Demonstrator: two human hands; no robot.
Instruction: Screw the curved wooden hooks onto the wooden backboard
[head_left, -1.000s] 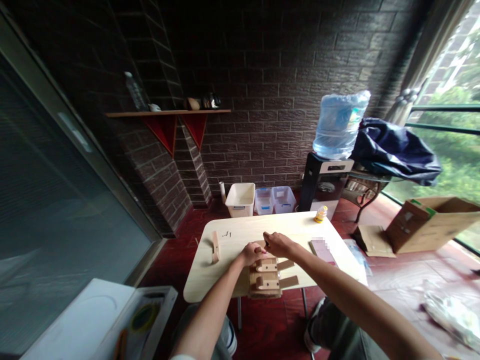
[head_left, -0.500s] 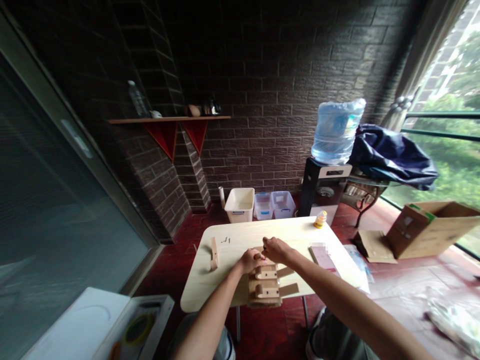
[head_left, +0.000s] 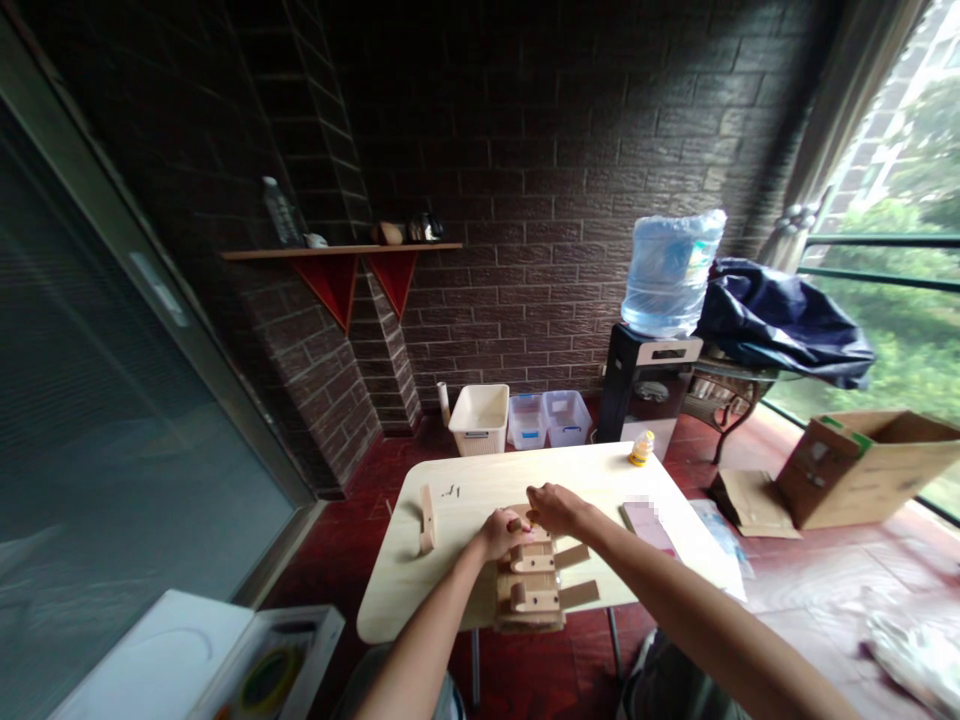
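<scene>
A small wooden assembly [head_left: 531, 588] with several peg-like arms lies on the light wooden table [head_left: 465, 480], near its front edge. My left hand [head_left: 501, 530] is closed on the assembly's far end. My right hand [head_left: 551, 505] is pinched just above the same end, fingers pressed together on something too small to make out. A single loose wooden piece [head_left: 427, 519] stands on edge to the left of my hands, with a few tiny dark screws [head_left: 451, 491] beyond it.
A small yellow bottle [head_left: 640, 448] stands at the table's far right corner; a flat booklet [head_left: 646, 520] lies right of my hands. Plastic bins [head_left: 480, 417] and a water dispenser [head_left: 651, 374] stand beyond the table, a cardboard box [head_left: 862, 465] on the floor at right.
The camera has tipped slightly, so the table sits lower in view. My hands stay on the far end of the assembly; the right hand's fingers have shifted a little.
</scene>
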